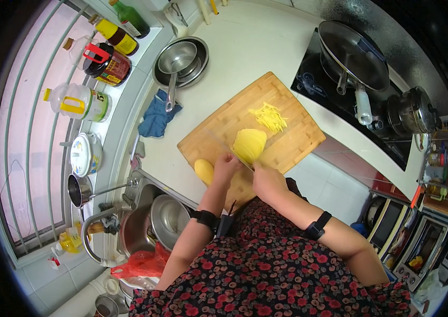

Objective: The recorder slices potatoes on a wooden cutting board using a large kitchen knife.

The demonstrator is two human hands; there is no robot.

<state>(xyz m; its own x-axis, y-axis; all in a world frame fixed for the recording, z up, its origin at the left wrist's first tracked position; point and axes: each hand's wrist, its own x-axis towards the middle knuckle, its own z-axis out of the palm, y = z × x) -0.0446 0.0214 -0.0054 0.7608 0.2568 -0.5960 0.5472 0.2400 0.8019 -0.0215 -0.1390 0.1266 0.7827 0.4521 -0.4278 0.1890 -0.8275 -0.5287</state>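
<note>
A wooden cutting board lies at an angle on the counter before me. My right hand is closed around the handle end of a kitchen knife, whose thin blade points up and to the left. Close to the blade, my left hand has its fingertips bent together; whether they pinch anything is hidden. Thin yellow slices, probably peeled potato, overlap just beyond the knife. Farther up the board sits a pile of yellow shreds. One whole peeled yellow piece rests left of my left hand.
At upper left stand nested metal pans beside a blue cloth. A black cooktop at right bears a wok and a lidded pot. The sink at lower left holds a metal basin. Bottles line the windowsill.
</note>
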